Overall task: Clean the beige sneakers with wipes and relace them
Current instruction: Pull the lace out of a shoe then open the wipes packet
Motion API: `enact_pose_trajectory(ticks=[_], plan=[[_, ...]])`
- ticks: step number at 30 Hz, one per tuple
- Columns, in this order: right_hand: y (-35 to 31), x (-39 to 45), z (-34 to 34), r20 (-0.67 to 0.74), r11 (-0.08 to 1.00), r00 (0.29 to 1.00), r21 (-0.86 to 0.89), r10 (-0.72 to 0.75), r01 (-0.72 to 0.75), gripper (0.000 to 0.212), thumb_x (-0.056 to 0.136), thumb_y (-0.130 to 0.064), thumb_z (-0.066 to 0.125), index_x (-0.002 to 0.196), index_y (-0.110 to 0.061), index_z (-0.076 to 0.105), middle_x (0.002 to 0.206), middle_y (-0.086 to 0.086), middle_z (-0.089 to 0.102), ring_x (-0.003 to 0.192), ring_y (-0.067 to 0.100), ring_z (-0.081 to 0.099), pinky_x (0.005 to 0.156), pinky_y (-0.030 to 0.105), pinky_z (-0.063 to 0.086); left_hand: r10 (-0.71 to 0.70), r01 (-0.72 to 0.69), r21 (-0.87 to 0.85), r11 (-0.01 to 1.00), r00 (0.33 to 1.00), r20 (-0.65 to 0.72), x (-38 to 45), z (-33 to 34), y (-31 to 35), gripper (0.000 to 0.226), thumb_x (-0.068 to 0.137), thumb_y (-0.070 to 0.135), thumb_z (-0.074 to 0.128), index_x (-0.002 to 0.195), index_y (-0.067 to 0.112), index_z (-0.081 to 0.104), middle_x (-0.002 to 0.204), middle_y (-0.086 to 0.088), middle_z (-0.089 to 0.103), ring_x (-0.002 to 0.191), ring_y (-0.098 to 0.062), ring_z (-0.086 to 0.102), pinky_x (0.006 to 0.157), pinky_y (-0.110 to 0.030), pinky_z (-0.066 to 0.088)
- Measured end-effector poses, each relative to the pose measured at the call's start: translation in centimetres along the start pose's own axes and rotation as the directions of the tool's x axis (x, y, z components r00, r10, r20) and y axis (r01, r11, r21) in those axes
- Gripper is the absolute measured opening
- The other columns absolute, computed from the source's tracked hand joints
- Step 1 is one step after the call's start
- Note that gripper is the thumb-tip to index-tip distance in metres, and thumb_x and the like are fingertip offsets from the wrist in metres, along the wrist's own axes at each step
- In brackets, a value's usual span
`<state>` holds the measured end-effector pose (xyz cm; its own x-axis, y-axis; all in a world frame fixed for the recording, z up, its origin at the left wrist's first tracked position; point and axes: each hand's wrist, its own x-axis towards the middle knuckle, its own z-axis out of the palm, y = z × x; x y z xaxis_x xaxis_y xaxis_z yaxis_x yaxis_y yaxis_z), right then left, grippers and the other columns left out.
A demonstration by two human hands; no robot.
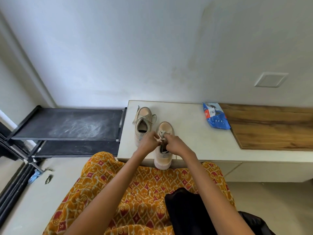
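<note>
Two beige sneakers stand on a pale low cabinet top (pixel 189 146), toes pointing to the wall. The left sneaker (pixel 143 123) stands apart with its grey laces tied loosely. The right sneaker (pixel 165 146) is nearer, its heel hanging over the cabinet's front edge. My left hand (pixel 148 141) and my right hand (pixel 175 145) meet over its tongue, each pinching a piece of its grey lace (pixel 162 134). A blue wipes pack (pixel 216 118) lies at the back of the cabinet top, to the right of the shoes.
A dusty black shoe rack (pixel 71 124) stands left of the cabinet. A wood-grain panel (pixel 271 128) covers the cabinet's right part. A crumpled blue scrap (pixel 34 176) lies on the floor at the left. My patterned orange garment (pixel 140 192) fills the foreground.
</note>
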<state>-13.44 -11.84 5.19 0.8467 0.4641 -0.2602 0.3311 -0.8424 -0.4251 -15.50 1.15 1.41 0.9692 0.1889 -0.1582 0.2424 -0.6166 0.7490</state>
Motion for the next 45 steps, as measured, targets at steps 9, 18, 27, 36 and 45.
enact_pose_trajectory(ticks=[9, 18, 27, 36, 45], plan=[[1.7, -0.4, 1.5, -0.179, 0.996, 0.983, -0.083, -0.039, 0.024, 0.010, 0.088, -0.011, 0.058, 0.097, -0.010, 0.063, 0.099, 0.011, 0.066, 0.091, 0.026, 0.062, 0.065, 0.026, 0.039, 0.120, -0.035, -0.342, 0.939, 0.965, 0.231, -1.1, 0.1, 0.0, 0.025, 0.080, -0.001, 0.066, 0.100, 0.012, 0.062, 0.076, -0.005, 0.063, 0.064, -0.013, 0.060, 0.056, -0.020, 0.050], [3.3, -0.4, -0.1, -0.233, 0.894, 0.959, 0.445, 0.159, -0.040, 0.013, 0.091, -0.013, 0.054, 0.094, -0.015, 0.067, 0.099, 0.002, 0.064, 0.094, 0.017, 0.061, 0.083, 0.030, 0.051, 0.094, -0.129, -0.159, 0.979, 0.973, -0.209, -1.1, 1.4, -0.1, 0.010, 0.083, 0.014, 0.068, 0.089, 0.009, 0.075, 0.083, 0.002, 0.071, 0.071, 0.001, 0.057, 0.063, -0.006, 0.039], [3.9, -1.4, 0.8, -0.006, 0.964, 0.998, 0.259, 0.063, -0.059, 0.013, 0.079, -0.025, 0.074, 0.086, -0.014, 0.070, 0.081, 0.001, 0.066, 0.074, 0.014, 0.061, 0.070, 0.027, 0.050, -0.167, 0.030, -0.546, 0.837, 0.965, -0.202, -1.3, 2.2, 0.8, 0.013, 0.084, 0.013, 0.065, 0.076, 0.006, 0.072, 0.073, -0.013, 0.068, 0.055, -0.011, 0.053, 0.048, -0.019, 0.041], [2.3, -0.3, -1.5, -0.384, 0.545, 0.869, 0.821, 0.311, 0.168, 0.009, 0.085, -0.009, 0.067, 0.092, -0.015, 0.070, 0.084, 0.004, 0.072, 0.071, 0.013, 0.068, 0.073, 0.028, 0.058, -0.124, 0.133, -0.725, 0.676, 0.990, 0.066, -1.3, 0.9, -0.4, 0.022, 0.088, 0.020, 0.065, 0.094, 0.000, 0.071, 0.089, -0.013, 0.072, 0.049, -0.010, 0.051, 0.045, -0.017, 0.042], [3.6, -0.9, 4.1, -0.421, 0.965, 0.906, 0.251, 0.035, 0.079, 0.008, 0.090, -0.018, 0.059, 0.097, -0.017, 0.061, 0.093, 0.001, 0.066, 0.086, 0.013, 0.061, 0.071, 0.023, 0.049, 0.139, -0.137, 0.033, 0.990, 0.988, -0.068, -1.9, 1.9, -0.6, 0.011, 0.087, 0.014, 0.064, 0.088, 0.008, 0.074, 0.084, 0.000, 0.060, 0.079, -0.015, 0.055, 0.067, -0.021, 0.038]])
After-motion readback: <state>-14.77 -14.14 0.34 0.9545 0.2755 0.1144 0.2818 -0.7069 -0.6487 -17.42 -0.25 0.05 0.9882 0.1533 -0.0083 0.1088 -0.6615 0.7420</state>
